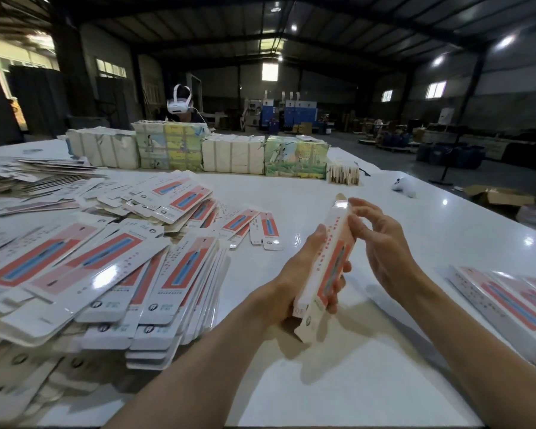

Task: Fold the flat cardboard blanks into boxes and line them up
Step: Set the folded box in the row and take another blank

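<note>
A long narrow white and red cardboard box [328, 261] is held above the white table [322, 382], its far end pointing away from me. My left hand [304, 274] grips its lower half from the left, with fingers curled under it. My right hand [378, 243] is at the box's upper right side, fingers relaxed and fingertips touching its far part. A big heap of flat blanks [106, 274] with red and blue print covers the table's left side. Folded boxes [505, 308] lie side by side at the right edge.
Wrapped bundles [198, 150] stand in a row at the table's far side, and a person wearing a white headset [180, 103] sits behind them. A small white object [404, 185] lies far right. Beyond the table's right edge is the warehouse floor.
</note>
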Demonstrator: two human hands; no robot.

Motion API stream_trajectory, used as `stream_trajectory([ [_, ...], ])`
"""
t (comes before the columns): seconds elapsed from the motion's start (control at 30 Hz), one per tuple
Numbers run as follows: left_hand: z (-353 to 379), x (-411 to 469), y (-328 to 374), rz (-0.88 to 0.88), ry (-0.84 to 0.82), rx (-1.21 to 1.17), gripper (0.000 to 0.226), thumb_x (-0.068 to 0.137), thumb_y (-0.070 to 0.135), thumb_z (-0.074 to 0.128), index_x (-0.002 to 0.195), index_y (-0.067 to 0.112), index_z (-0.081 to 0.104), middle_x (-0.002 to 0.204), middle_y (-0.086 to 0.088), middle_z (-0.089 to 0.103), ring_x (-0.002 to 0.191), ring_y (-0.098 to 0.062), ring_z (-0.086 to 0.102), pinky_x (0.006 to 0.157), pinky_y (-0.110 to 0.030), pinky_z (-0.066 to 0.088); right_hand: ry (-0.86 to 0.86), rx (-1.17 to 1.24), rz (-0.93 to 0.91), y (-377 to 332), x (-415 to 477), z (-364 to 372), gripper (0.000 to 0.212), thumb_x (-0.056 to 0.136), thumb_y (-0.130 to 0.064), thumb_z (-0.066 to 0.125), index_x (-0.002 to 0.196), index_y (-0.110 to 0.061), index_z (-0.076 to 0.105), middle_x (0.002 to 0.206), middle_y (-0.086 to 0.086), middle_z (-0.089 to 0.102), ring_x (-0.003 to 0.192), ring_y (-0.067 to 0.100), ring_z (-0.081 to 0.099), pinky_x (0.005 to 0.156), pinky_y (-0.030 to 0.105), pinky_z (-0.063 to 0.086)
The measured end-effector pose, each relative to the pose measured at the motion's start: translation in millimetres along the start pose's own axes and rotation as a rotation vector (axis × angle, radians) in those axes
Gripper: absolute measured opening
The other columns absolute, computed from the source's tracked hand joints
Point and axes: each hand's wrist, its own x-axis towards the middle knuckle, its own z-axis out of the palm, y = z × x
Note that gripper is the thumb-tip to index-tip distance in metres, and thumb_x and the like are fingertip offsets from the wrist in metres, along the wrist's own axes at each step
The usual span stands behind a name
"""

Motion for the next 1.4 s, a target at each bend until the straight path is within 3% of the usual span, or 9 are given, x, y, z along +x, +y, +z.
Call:
stream_trajectory([
  [0.17, -4.0, -0.5, 0.1, -0.021, 0.052, -0.040, 0.077, 0.080, 0.087, 0.059, 0.100, 0.013, 0.063, 0.076, 0.001, 0.060, 0.054, -0.010, 0.054, 0.044, -0.022, 0.046, -0.042, 0.187, 0.016, 1.9, -2.9, 3.2, 0.023, 0.095, -0.023, 0.069, 0.108, -0.004, 0.072, 0.137, 0.010, 0.062, 0.119, 0.025, 0.063, 0.099, 0.035, 0.054],
  [0.37, -5.8, 2.1, 4.6, 0.040, 0.058, -0.101, 0.072, 0.096, 0.081, 0.038, 0.107, 0.013, 0.056, 0.072, -0.004, 0.057, 0.052, -0.014, 0.056, 0.048, -0.023, 0.051, -0.078, 0.193, 0.159, 13.9, -8.4, 14.2, 0.056, 0.099, -0.026, 0.074, 0.147, -0.023, 0.047, 0.110, 0.008, 0.074, 0.101, 0.024, 0.075, 0.085, 0.034, 0.060],
  [0.43, -7.6, 1.7, 4.0, 0.043, 0.061, -0.120, 0.071, 0.098, 0.078, 0.037, 0.117, 0.012, 0.057, 0.076, -0.007, 0.061, 0.057, -0.016, 0.061, 0.052, -0.027, 0.055, -0.118, 0.212, 0.161, 16.1, -11.1, 15.3, 0.056, 0.098, -0.028, 0.073, 0.147, -0.019, 0.047, 0.098, 0.008, 0.076, 0.091, 0.024, 0.073, 0.082, 0.034, 0.060],
  [0.6, -3.1, 0.3, 0.7, 0.056, 0.128, -0.141, 0.070, 0.101, 0.074, 0.040, 0.123, 0.013, 0.065, 0.089, -0.016, 0.076, 0.074, -0.031, 0.076, 0.063, -0.039, 0.063, -0.059, 0.142, 0.112, 8.7, -11.3, 12.1, 0.051, 0.099, -0.035, 0.072, 0.140, -0.016, 0.049, 0.109, 0.012, 0.078, 0.099, 0.029, 0.075, 0.089, 0.041, 0.062],
  [0.73, -2.2, 6.4, -0.2, 0.245, 0.304, 0.001, 0.039, 0.110, 0.053, 0.041, 0.148, 0.044, 0.034, 0.108, -0.016, 0.078, 0.091, -0.040, 0.079, 0.079, -0.054, 0.066, -0.045, -0.089, 0.055, 8.6, -12.8, 8.8, 0.045, 0.098, -0.044, 0.070, 0.134, -0.024, 0.050, 0.106, 0.012, 0.078, 0.101, 0.035, 0.074, 0.100, 0.051, 0.056],
  [0.93, 4.6, 3.9, -2.7, 0.379, 0.264, 0.176, 0.059, 0.098, 0.072, 0.044, 0.150, 0.073, 0.016, 0.147, 0.000, 0.060, 0.096, -0.029, 0.080, 0.079, -0.051, 0.066, -0.107, -0.196, 0.015, 5.0, -16.6, 11.4, 0.049, 0.096, -0.047, 0.071, 0.135, -0.027, 0.051, 0.091, 0.013, 0.074, 0.078, 0.011, 0.069, 0.076, 0.018, 0.055],
  [1.13, 1.7, 4.5, -6.6, 0.364, 0.219, 0.298, 0.114, 0.082, 0.031, 0.091, 0.151, 0.071, 0.010, 0.134, 0.003, 0.059, 0.095, -0.022, 0.080, 0.071, -0.035, 0.066, -0.113, -0.129, 0.009, 5.6, -18.1, 12.8, 0.055, 0.094, -0.042, 0.074, 0.141, -0.028, 0.050, 0.084, 0.007, 0.067, 0.094, 0.027, 0.078, 0.086, 0.036, 0.063],
  [1.27, 6.6, 3.2, -3.7, 0.369, 0.253, 0.246, 0.113, 0.085, 0.009, 0.087, 0.154, 0.063, 0.016, 0.132, -0.013, 0.063, 0.098, -0.033, 0.079, 0.083, -0.053, 0.065, -0.099, -0.165, -0.042, 5.4, -17.3, 14.9, 0.054, 0.095, -0.043, 0.074, 0.142, -0.031, 0.050, 0.084, 0.009, 0.067, 0.088, 0.021, 0.078, 0.078, 0.028, 0.062],
  [1.4, 6.6, 1.0, -3.5, 0.366, 0.275, 0.199, 0.107, 0.085, 0.011, 0.088, 0.149, 0.061, 0.019, 0.138, -0.014, 0.061, 0.101, -0.040, 0.077, 0.089, -0.060, 0.063, -0.144, -0.201, -0.024, 7.9, -17.8, 13.9, 0.046, 0.097, -0.051, 0.070, 0.138, -0.037, 0.055, 0.097, 0.010, 0.075, 0.098, 0.024, 0.078, 0.083, 0.034, 0.065],
])
